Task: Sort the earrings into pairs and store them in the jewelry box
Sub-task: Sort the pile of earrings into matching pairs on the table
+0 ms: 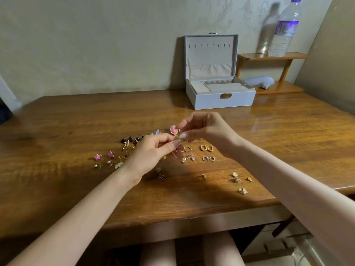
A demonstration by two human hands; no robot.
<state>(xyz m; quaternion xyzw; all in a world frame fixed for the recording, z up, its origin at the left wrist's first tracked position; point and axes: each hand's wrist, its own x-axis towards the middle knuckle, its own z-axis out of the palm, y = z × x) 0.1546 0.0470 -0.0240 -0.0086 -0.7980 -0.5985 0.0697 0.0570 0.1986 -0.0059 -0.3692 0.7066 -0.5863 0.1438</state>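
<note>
My right hand (207,131) pinches a pink earring (174,129) with a sparkly rim, held up above the table's middle. My left hand (153,154) meets it from below, its fingertips closed on the same earring's lower part. Beneath and around my hands, several earrings lie spread on the wooden table (57,121): two pink stars (104,156), black beaded drops (130,141), gold rectangular hoops (207,148), small round hoops (208,158) and gold studs (238,179). The grey jewelry box (221,101) stands open at the back, right of centre.
A small wooden shelf (272,56) at the back right carries a clear water bottle (284,29); a pale grey object (259,81) lies on its lower level. The wall runs right behind the box. The table's front edge lies just above my knees.
</note>
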